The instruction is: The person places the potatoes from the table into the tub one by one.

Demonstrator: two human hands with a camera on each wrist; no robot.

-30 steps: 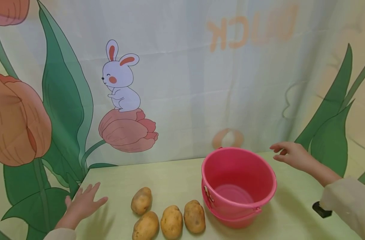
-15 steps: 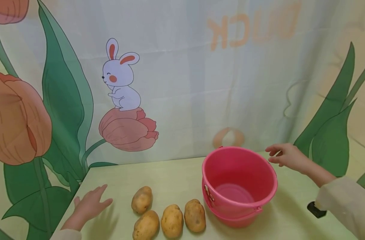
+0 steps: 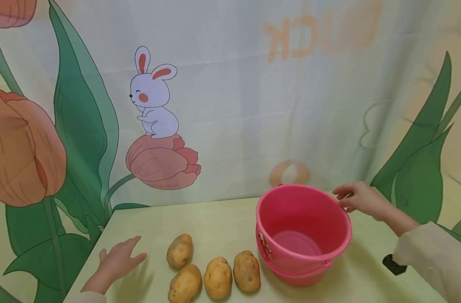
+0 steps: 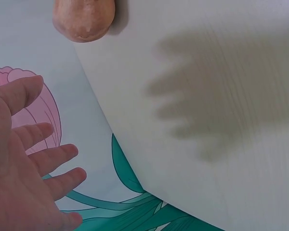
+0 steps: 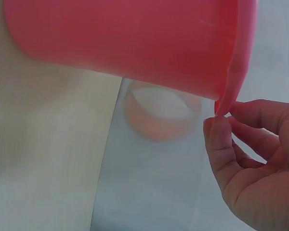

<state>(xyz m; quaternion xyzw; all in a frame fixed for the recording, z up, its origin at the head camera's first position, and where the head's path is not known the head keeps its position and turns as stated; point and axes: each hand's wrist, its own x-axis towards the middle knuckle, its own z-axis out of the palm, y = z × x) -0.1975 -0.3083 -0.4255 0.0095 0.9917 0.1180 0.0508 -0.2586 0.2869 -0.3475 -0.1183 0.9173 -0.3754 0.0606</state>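
Your right hand (image 3: 363,199) pinches the pink bucket (image 3: 302,219) by its rim (image 5: 243,57), right of centre; your left hand (image 3: 119,261), fingers spread, hovers empty at lower left. A firm, square pinch should prevent tipping.

A small black block (image 3: 394,264) adjoins the cream right sleeve (image 3: 436,259).

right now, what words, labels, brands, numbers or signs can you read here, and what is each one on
"DUCK": faint orange letters, mirror-reversed, high on the printed backdrop cloth.
Too small to read: the small marks on the side of the pink bucket.
Unclear: the orange ring low on the cloth; could be a letter or just a drawing.
No other text is readable.
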